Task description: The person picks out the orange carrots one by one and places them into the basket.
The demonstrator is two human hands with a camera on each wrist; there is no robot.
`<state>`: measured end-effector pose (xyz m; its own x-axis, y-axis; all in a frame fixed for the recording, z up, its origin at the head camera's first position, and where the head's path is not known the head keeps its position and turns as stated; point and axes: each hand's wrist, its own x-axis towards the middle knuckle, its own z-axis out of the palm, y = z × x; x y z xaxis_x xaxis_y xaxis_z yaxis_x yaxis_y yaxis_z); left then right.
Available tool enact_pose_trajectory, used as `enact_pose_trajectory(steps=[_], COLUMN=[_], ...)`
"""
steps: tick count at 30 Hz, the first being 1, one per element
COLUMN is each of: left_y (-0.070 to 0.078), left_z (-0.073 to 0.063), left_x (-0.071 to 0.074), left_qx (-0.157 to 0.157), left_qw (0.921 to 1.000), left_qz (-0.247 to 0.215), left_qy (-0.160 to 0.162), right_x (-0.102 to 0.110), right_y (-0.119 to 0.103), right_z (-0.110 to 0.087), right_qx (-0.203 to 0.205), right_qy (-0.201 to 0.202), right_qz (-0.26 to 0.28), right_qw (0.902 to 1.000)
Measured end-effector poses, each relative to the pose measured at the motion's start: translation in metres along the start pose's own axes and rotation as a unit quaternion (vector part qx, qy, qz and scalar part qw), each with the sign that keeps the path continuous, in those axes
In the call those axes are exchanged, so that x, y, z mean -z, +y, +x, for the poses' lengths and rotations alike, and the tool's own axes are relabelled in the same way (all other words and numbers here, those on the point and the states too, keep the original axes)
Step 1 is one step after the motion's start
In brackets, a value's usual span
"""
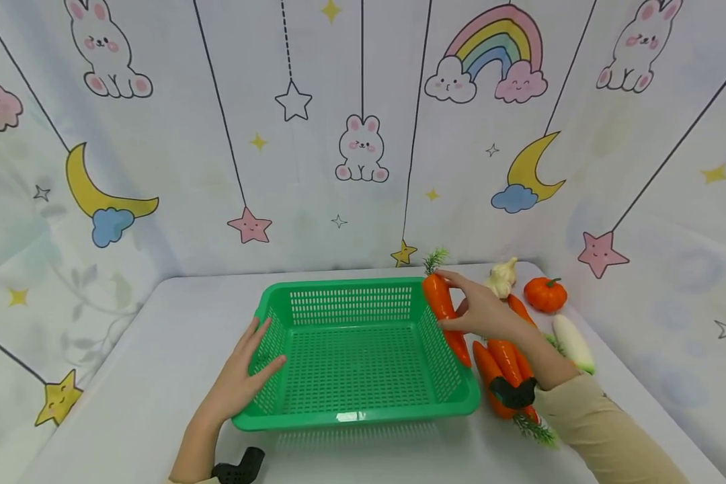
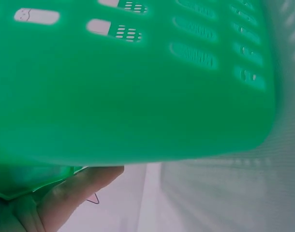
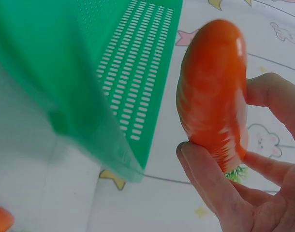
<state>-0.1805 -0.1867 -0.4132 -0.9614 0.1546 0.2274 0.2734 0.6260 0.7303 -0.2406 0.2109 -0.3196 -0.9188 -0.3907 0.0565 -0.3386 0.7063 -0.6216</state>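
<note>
A green plastic basket [image 1: 351,421] with slotted walls stands on the table. My right hand [image 1: 480,309] pinches an orange carrot [image 1: 440,299] with a green leafy top, above the basket's right rim. In the right wrist view the carrot [image 3: 213,87] sits between thumb and fingers, apart from the basket wall [image 3: 133,72]. My left hand [image 1: 238,376] lies at the basket's left rim, its visible fingers spread and fairly straight. The left wrist view shows the outside of the basket [image 2: 138,106] and a digit of the left hand [image 2: 75,193] below it.
Right of the basket several carrots [image 1: 505,359] lie in a bunch with a black band [image 1: 513,392]. Behind them are a garlic bulb [image 1: 502,277], a small orange pumpkin [image 1: 545,294] and a white radish-like vegetable [image 1: 573,343]. A patterned cloth [image 1: 314,202] hangs behind the table [image 1: 139,376].
</note>
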Motion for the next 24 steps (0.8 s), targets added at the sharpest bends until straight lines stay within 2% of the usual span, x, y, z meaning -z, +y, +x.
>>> enact_pose_trajectory(steps=[5,12,17,24], left_y=[-0.001,-0.004,-0.007,-0.005], left_z=[-0.001,-0.001,-0.002,0.0], left_x=[0.002,-0.005,-0.005,-0.003], left_qx=[0.001,-0.006,-0.004,-0.009], left_qw=[0.9999,1.0,1.0,0.9999], left_qz=[0.009,0.006,0.007,0.008], left_qy=[0.008,0.002,0.004,0.005], right_x=[-0.004,-0.008,-0.015,-0.026], right_y=[-0.01,-0.013,-0.02,-0.035], right_z=[0.012,0.021,0.029,0.044], right_qx=[0.017,0.023,0.043,0.052], right_qy=[-0.011,-0.034,-0.051,-0.058], right_qz=[-0.001,0.004,0.016,0.036], right_qw=[0.9998,0.9992,0.9976,0.9963])
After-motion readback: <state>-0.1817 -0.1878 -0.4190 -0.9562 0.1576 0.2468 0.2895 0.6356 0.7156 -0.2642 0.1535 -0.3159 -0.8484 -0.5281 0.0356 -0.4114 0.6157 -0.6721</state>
